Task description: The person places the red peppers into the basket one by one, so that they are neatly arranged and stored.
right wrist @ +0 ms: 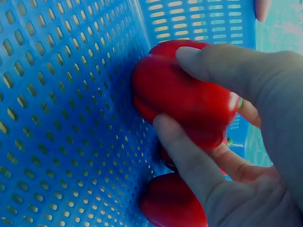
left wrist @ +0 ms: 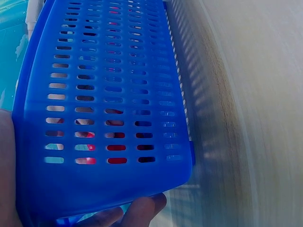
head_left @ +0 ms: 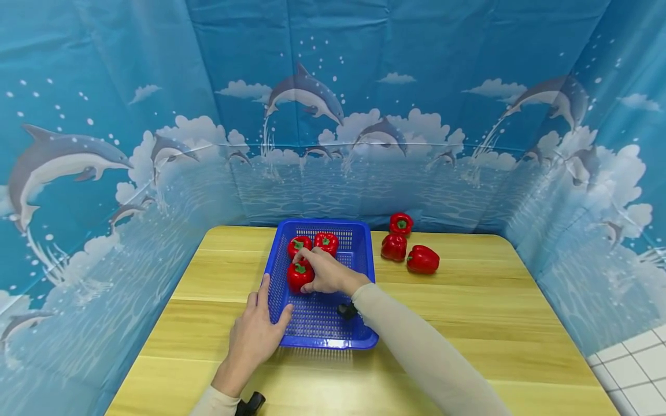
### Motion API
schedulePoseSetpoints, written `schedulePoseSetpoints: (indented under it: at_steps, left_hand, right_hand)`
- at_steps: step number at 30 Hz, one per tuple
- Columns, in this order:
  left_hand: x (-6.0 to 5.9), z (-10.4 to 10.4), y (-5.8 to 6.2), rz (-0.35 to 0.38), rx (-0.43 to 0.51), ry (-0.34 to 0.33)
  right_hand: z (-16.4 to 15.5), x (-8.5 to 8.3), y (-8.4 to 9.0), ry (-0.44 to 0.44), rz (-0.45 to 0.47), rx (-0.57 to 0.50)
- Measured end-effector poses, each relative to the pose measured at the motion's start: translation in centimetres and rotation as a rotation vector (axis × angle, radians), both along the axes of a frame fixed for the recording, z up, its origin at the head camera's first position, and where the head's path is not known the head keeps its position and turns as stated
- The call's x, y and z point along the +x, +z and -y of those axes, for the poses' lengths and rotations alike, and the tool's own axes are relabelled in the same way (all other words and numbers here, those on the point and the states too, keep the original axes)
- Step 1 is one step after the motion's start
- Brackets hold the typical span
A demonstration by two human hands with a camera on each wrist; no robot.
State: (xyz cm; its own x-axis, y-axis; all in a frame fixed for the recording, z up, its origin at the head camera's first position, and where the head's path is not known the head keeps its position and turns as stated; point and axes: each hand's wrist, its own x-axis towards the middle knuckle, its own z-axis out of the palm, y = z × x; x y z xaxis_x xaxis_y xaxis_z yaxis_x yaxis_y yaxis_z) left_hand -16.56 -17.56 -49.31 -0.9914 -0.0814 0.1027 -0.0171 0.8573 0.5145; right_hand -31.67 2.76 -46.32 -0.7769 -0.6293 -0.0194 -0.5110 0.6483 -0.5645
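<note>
My right hand (head_left: pixel 328 274) holds a red bell pepper (head_left: pixel 298 278) inside the blue plastic basket (head_left: pixel 370 254). In the right wrist view the thumb and fingers are spread round the held bell pepper (right wrist: pixel 184 94), close to the basket's slotted wall (right wrist: pixel 199 23). Two more red bell peppers, one at the left (head_left: pixel 296 245) and one at the right (head_left: pixel 326 242), sit green stem up at the basket's far end. My left hand (head_left: pixel 256 332) holds the basket's left side, thumb over the rim and fingers along the outside. In the left wrist view, fingertips (left wrist: pixel 142 208) show beside the basket wall (left wrist: pixel 104 184).
Outside the basket, to its right, lie three red bell peppers: one at the back (head_left: pixel 401 223), one in the middle (head_left: pixel 393 247) and one on its side (head_left: pixel 423 259). The wooden table (head_left: pixel 468 323) meets a dolphin-printed curtain (head_left: pixel 322 173) at the back and sides.
</note>
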Motion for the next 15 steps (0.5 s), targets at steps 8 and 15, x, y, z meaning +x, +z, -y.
schedulePoseSetpoints:
  at_steps: [8,15]
  left_hand:
    - [-0.01,0.03,-0.06,0.003,-0.005,0.003]
    - [-0.09,0.01,-0.11,0.009,0.0,0.005]
  right_hand:
    - [-0.01,0.11,-0.11,0.019,-0.018,0.011]
    - [-0.15,0.04,-0.22,0.024,-0.036,-0.016]
